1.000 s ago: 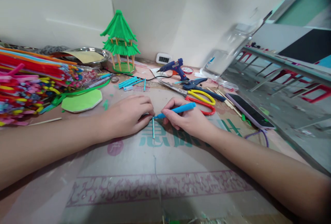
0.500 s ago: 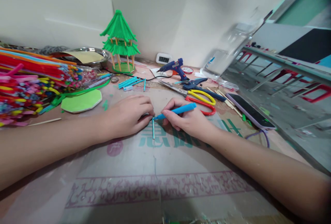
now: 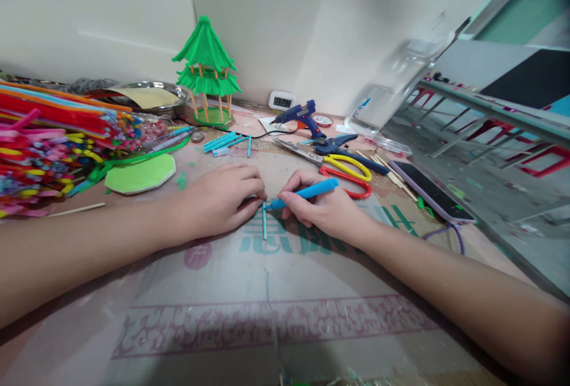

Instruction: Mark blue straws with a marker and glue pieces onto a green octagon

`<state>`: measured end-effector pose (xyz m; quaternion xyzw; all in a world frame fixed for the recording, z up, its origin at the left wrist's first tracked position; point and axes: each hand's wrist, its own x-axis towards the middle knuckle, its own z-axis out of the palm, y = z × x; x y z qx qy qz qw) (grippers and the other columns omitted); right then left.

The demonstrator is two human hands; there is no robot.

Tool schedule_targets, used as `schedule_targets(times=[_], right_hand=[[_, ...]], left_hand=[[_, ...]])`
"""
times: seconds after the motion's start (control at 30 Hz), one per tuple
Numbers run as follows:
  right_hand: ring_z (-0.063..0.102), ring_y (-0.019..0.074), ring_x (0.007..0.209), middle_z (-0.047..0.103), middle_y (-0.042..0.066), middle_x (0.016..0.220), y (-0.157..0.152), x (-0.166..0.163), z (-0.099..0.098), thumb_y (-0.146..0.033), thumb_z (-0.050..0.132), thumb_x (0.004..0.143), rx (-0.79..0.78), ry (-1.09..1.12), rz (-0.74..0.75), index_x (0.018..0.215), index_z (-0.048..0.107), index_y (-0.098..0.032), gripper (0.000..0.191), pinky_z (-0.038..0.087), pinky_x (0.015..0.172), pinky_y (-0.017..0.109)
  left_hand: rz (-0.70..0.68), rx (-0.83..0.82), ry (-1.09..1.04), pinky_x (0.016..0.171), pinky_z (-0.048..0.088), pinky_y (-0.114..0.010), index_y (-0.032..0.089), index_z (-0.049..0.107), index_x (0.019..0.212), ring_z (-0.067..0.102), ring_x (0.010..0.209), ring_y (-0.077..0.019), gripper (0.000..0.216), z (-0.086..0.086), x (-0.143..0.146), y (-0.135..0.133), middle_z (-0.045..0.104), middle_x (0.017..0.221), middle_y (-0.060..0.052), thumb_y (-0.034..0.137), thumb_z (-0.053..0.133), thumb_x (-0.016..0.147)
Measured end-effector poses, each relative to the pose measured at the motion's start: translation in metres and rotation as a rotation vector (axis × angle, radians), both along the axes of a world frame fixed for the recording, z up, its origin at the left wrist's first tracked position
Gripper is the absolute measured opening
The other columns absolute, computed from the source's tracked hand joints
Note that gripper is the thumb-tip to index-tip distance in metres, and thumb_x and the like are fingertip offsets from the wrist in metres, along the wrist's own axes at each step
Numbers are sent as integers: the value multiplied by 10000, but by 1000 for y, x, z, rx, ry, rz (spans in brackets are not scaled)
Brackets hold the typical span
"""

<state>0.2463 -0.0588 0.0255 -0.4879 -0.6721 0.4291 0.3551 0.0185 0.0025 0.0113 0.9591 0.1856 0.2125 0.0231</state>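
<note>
In my right hand [image 3: 318,199] I grip a blue marker [image 3: 312,189], its tip touching a thin wooden stick [image 3: 265,225] partly coloured blue. The stick lies on the plastic-covered work surface, pointing towards me. My left hand [image 3: 236,196] is closed, with its fingertips pinching the far end of that stick. Behind the hands lie several blue-coloured sticks [image 3: 225,142], one of them set apart to the right. A green-roofed model pavilion [image 3: 207,74] on wooden posts stands at the back.
Scissors [image 3: 342,166] and pliers [image 3: 351,151] lie beyond my right hand, near a blue glue gun [image 3: 300,117]. A phone [image 3: 431,191] rests at the right edge. On the left are colourful pipe cleaners [image 3: 53,142] and a green polygonal piece [image 3: 141,174]. A small digital clock [image 3: 282,100] stands behind.
The marker tip has slid slightly down the stick towards me. My left hand stays in place, and the other things have not moved.
</note>
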Motion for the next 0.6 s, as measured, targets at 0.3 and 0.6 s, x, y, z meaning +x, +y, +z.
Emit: schedule_targets(times=[0.3, 0.6], right_hand=[[529, 88, 476, 690, -22, 631, -4, 1, 3, -337, 769, 859, -79, -1, 107, 797, 592, -209, 227, 385, 447, 204], [555, 88, 478, 681, -28, 614, -5, 1, 5, -306, 781, 844, -125, 20, 135, 781, 583, -207, 230, 400, 447, 193]], left_hand=[[6, -20, 9, 799, 505, -340, 167, 698, 953, 656, 910, -211, 209, 0, -1, 1, 697, 988, -75, 241, 513, 1019], [-9, -8, -9, 802, 501, -349, 152, 702, 950, 657, 920, -225, 216, -1, -1, 2, 694, 988, -87, 234, 515, 1021]])
